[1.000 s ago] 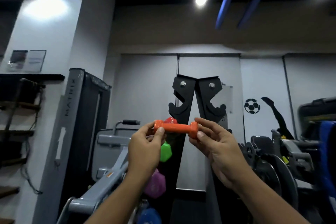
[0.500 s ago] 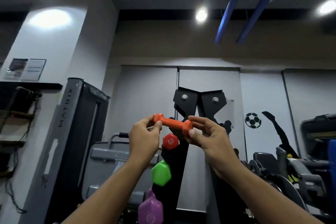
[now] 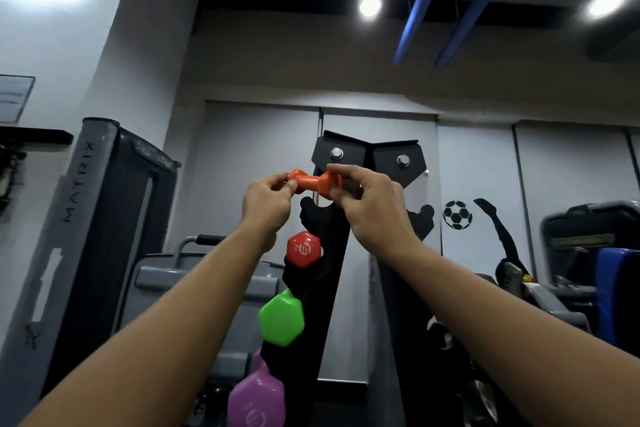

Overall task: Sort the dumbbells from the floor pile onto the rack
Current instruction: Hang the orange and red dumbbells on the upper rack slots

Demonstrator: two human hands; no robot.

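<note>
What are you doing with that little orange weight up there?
A person holds a small orange dumbbell by its two ends, the left hand on one end and the right hand on the other, at the top of a black dumbbell rack. It is not yet set down. Lower on the rack sit a red dumbbell, a green dumbbell and a purple dumbbell.

Small orange dumbbell (image 3: pixel 313 183), level, held up at the top of the black rack (image 3: pixel 367 163); red (image 3: pixel 304 249), green (image 3: pixel 282 319) and purple (image 3: pixel 257 399) dumbbells racked below.
</note>
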